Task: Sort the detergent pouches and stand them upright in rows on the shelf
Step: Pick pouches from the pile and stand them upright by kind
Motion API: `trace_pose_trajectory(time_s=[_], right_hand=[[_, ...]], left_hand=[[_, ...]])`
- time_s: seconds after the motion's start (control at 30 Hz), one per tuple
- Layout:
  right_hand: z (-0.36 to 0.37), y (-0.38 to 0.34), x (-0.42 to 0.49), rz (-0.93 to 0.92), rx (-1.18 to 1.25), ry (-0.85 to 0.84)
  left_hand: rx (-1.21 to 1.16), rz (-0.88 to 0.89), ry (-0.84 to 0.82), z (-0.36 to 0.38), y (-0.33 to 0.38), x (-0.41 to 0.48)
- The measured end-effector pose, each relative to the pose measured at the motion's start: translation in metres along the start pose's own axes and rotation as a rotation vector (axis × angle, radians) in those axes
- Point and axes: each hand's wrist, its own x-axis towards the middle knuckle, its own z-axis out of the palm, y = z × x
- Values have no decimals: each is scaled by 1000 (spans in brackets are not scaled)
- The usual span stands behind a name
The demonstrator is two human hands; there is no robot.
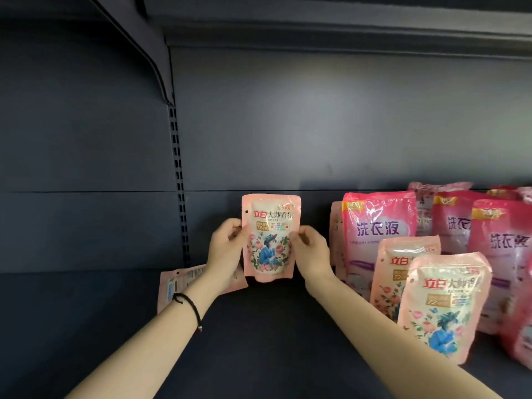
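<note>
1. The left hand and the right hand each pinch one side edge of a small light-pink flowery plastic pouch.
2. The pouch is upright, low over the back of the dark shelf.
3. This looks like the standing-up step.
4. Next, it needs a soft let-go so it does not tip. The flat pale pouch waits behind the left hand.

Held pouch — 立白; pink bags — 洗衣液.
</note>
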Motion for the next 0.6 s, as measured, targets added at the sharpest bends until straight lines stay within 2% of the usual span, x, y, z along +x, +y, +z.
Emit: trace_pose_trajectory(time_s=[0.17, 0.43, 0.6], right_hand=[[-19, -31, -30, -123, 75, -26], [-78, -65, -95, -309, 56, -120], [-140, -58, -129, -350, 23, -124]], left_hand=[[-55, 75, 44, -8, 39, -32], [-102, 160, 181, 0, 96, -109], [-190, 138, 122, 33, 114, -166]])
